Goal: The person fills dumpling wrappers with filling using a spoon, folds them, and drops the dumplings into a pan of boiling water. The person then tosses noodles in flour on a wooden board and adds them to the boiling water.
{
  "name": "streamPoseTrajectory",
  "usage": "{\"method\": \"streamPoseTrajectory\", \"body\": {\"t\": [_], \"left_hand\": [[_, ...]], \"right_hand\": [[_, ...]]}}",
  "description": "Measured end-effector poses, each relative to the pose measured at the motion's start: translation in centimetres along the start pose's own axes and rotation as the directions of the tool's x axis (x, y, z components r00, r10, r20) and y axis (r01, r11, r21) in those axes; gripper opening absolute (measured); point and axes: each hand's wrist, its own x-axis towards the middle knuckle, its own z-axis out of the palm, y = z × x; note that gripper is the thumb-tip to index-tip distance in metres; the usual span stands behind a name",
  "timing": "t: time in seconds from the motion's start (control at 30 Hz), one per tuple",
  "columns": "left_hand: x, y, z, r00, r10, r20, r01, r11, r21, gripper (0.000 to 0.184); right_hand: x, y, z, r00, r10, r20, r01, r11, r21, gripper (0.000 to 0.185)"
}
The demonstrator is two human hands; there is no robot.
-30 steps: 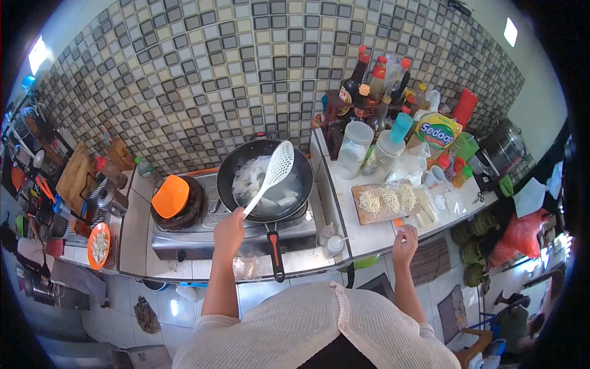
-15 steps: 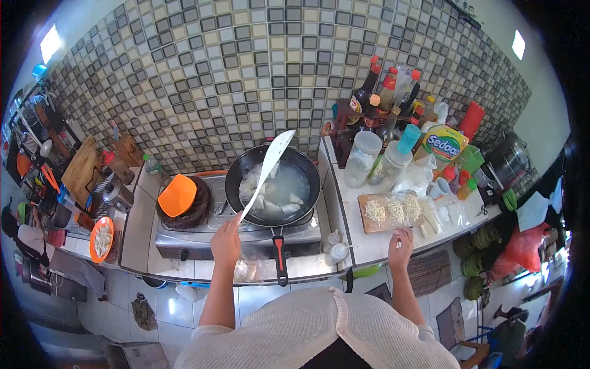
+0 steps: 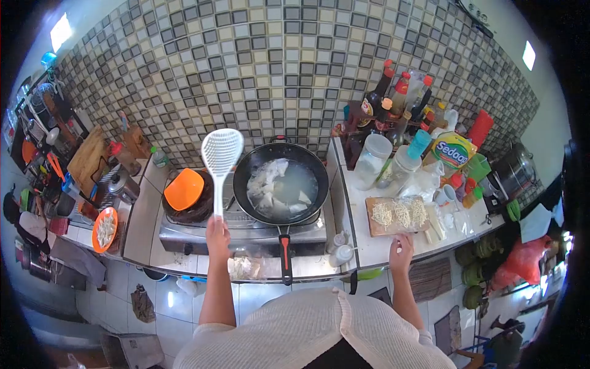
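Observation:
My left hand [image 3: 217, 236] is closed round the handle of a white slotted ladle [image 3: 222, 150], held upright over the stove [image 3: 172, 237], left of the black wok [image 3: 241, 203]. Cloudy liquid with pale pieces [image 3: 270, 187] fills the wok's bottom. An orange bowl [image 3: 184, 189] rests tilted on the left burner. My right hand [image 3: 401, 251] is at the counter's front edge, fingers curled, just below a wooden board [image 3: 382, 229] bearing several pale noodle-like portions [image 3: 402, 215]. What its fingers hold, if anything, is too small to make out.
Jars [image 3: 373, 161], sauce bottles [image 3: 378, 92] and a yellow Sedaap packet [image 3: 450, 152] stand behind the board. Two small squeeze bottles [image 3: 342, 254] are right of the wok handle [image 3: 286, 258]. An orange plate [image 3: 97, 238] of pale strips lies at left. Another person [image 3: 31, 224] is at far left.
The ladle has moved left from over the wok to beside it and now points upward, with its slotted face showing. The view has shifted slightly. My right hand remains near the board.

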Motion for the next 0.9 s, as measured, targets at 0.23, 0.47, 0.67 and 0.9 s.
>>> {"method": "streamPoseTrajectory", "body": {"t": [0.23,0.47,0.67,0.9], "left_hand": [[3.1,-2.8,-3.6,0.926,0.064,-0.373,-0.112,0.988,-0.110,0.020],[5.2,-7.1,-6.1,0.893,-0.129,-0.432,0.020,0.969,-0.247,0.018],[6.5,-6.8,-8.7,0.915,-0.210,-0.344,0.062,0.917,-0.394,0.033],[3.8,-5.7,-7.3,0.862,-0.309,-0.402,0.167,0.922,-0.351,0.054]], "right_hand": [[-0.5,0.1,0.1,1.000,0.002,0.003,-0.002,1.000,-0.003,0.016],[-1.2,-0.1,-0.1,0.998,0.060,-0.004,-0.060,0.998,0.013,0.016],[-1.3,0.8,-1.2,0.995,0.089,-0.044,-0.088,0.996,0.024,0.018],[-1.6,5.2,-2.7,0.971,0.182,-0.152,-0.157,0.975,0.159,0.018]]}}
